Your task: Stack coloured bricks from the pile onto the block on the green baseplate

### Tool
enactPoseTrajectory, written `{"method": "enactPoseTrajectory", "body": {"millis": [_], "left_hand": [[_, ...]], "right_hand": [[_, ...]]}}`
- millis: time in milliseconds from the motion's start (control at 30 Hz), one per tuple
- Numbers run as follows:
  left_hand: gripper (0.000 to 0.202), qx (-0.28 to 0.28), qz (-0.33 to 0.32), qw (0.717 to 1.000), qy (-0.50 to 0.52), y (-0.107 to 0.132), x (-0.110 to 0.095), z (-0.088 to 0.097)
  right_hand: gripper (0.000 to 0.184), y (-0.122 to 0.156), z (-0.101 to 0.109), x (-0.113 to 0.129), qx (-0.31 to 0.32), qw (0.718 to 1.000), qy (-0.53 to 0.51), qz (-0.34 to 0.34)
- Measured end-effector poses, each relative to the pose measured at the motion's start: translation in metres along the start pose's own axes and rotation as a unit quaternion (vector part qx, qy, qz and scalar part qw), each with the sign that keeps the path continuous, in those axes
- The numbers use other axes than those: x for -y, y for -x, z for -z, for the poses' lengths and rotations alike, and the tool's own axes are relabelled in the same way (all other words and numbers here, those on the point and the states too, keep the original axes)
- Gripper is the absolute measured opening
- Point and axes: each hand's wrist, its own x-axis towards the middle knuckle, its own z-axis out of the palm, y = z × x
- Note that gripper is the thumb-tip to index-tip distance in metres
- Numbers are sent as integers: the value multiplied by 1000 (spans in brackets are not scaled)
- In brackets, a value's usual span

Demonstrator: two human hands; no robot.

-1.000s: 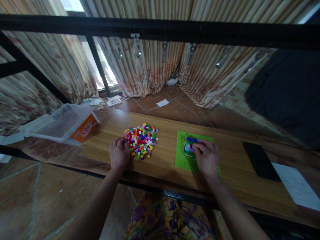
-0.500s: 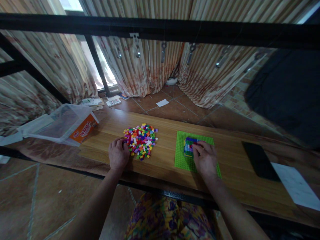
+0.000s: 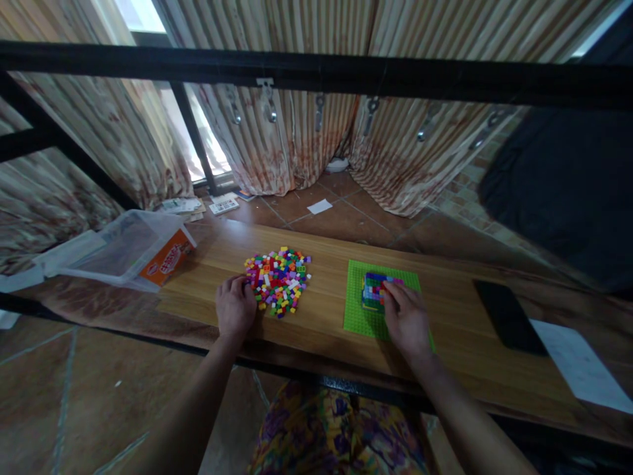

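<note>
A heap of small coloured bricks (image 3: 279,280) lies on the wooden table (image 3: 326,251). My left hand (image 3: 235,307) rests curled at the heap's near left edge, fingertips touching the bricks; what they hold, if anything, is hidden. To the right lies a green baseplate (image 3: 359,310) with a small multicoloured block build (image 3: 372,290) on it. My right hand (image 3: 406,318) sits on the baseplate with its fingers bent and pressed against the build's right side.
A clear plastic tub with an orange label (image 3: 133,247) lies tipped at the table's left end. A black phone (image 3: 504,320) and a white sheet (image 3: 578,366) lie at the right. A black metal frame bar (image 3: 316,69) crosses overhead. Curtains hang behind.
My right hand has slid slightly down and left along the build, uncovering more of its top. My left hand has stayed at the heap's edge.
</note>
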Motion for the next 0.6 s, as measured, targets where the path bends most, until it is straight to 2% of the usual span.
{"method": "enactPoseTrajectory", "body": {"millis": [133,200,400,600], "left_hand": [[28,1,4,1000,0,0,1,-1],[29,2,7,1000,2,0,1,-1],[28,1,14,1000,8,1,1,-1],[28,2,19,1000,16,2,-1,-1]], "right_hand": [[25,14,7,16,-92,992,-59,-64],[22,24,8,29,-95,989,-90,-74],[20,55,-8,73,33,987,-153,-46],[19,55,-33,101,102,978,-180,-23]]}}
